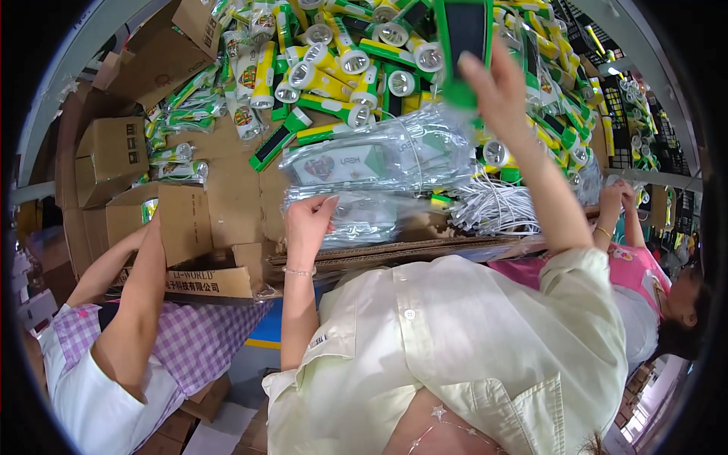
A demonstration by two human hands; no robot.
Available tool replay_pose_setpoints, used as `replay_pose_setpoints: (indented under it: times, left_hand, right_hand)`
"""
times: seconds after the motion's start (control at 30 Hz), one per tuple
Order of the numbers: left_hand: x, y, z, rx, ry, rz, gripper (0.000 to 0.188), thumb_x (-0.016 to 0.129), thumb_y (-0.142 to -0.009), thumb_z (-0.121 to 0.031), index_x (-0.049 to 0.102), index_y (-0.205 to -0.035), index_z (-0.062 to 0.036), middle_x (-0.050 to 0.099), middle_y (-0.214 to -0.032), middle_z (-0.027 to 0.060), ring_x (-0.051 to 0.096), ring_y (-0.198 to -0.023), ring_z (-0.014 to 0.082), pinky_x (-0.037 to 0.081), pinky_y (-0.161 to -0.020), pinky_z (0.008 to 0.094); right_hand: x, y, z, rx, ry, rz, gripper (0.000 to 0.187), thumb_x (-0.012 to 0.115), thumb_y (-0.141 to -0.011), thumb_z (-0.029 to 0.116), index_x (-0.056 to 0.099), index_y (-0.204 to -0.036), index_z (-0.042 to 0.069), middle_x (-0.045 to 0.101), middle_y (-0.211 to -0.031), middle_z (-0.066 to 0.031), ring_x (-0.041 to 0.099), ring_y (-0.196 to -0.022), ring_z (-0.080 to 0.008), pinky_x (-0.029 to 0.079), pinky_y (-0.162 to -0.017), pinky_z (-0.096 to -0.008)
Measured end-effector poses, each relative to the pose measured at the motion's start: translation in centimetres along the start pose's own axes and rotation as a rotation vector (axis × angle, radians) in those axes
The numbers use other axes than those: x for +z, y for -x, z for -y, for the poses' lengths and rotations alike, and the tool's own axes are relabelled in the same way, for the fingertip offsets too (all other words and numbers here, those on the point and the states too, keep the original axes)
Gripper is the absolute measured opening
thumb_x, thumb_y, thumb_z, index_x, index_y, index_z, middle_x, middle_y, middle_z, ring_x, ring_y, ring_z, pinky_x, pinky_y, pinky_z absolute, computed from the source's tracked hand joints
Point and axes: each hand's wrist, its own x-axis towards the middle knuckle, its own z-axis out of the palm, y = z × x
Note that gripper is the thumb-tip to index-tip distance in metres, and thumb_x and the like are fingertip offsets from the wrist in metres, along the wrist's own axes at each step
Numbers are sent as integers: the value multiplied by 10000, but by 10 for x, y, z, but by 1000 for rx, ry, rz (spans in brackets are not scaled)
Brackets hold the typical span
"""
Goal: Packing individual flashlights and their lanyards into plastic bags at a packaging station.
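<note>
My right hand (504, 87) is raised over the far pile, blurred a little by motion. It grips a green flashlight (465, 34) with a dark panel on its flat side. Lower down, my left hand (307, 220) has its fingers pinched together at a clear plastic bag (364, 230). Just beyond it lies a stack of printed clear bags (341, 165), bound round with a thin band. White cables (497, 208) lie bundled to the right of the bags.
Yellow and green flashlights (326, 72) are heaped across the far side of the cardboard-covered table (235, 186). Open cartons (114, 155) stand at left, where a co-worker's arms (152, 262) reach into a box. Another person's hands (618, 196) are at right. A cardboard edge (379, 254) runs before me.
</note>
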Motion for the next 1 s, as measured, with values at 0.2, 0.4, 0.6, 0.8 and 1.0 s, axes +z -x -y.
replay_pose_setpoints:
  times: [0.2, 0.4, 0.6, 0.8, 1.0]
  left_hand:
    - [14, 8, -22, 64, -131, -29, 233, 625, -837, -213, 701, -849, 6, 562, -503, 72, 538, -423, 108, 408, -456, 271]
    - [16, 11, -21, 106, -152, 8, 236, 618, -861, -222, 689, -927, -8, 544, -504, 94, 458, -440, 102, 395, -478, 267]
    - [21, 21, -9, 372, 51, 77, 234, 605, -872, -179, 652, -1013, 2, 582, -601, 106, 468, -587, 43, 430, -556, 246]
    - [0, 15, -9, 107, 91, 96, 247, 602, -839, -93, 657, -1056, 12, 620, -624, 39, 546, -519, 55, 426, -476, 232]
    - [29, 15, -12, 503, -346, -93, 226, 569, -861, -134, 678, -1011, -5, 550, -501, 45, 517, -408, 83, 401, -413, 253]
  right_hand:
    - [66, 94, 0, -128, -193, 402, 421, 661, -803, 108, 541, -1205, 68, 600, -1189, -94, 587, -1063, -227, 472, -909, -337]
    - [71, 124, -22, -241, -26, 527, 565, 671, -725, 117, 484, -1256, 173, 583, -1199, -77, 599, -1008, -290, 507, -814, -379]
    - [82, 130, -10, -330, 286, 597, 578, 660, -705, 87, 446, -1241, 110, 573, -1147, -118, 617, -901, -324, 522, -703, -395]
    - [82, 123, -7, -184, 827, 832, 554, 666, -684, 127, 457, -1181, 3, 596, -981, -164, 646, -759, -292, 515, -604, -376]
    - [107, 121, 2, -136, 1091, 925, 249, 655, -748, 159, 620, -966, 42, 632, -908, -78, 645, -837, -266, 517, -661, -361]
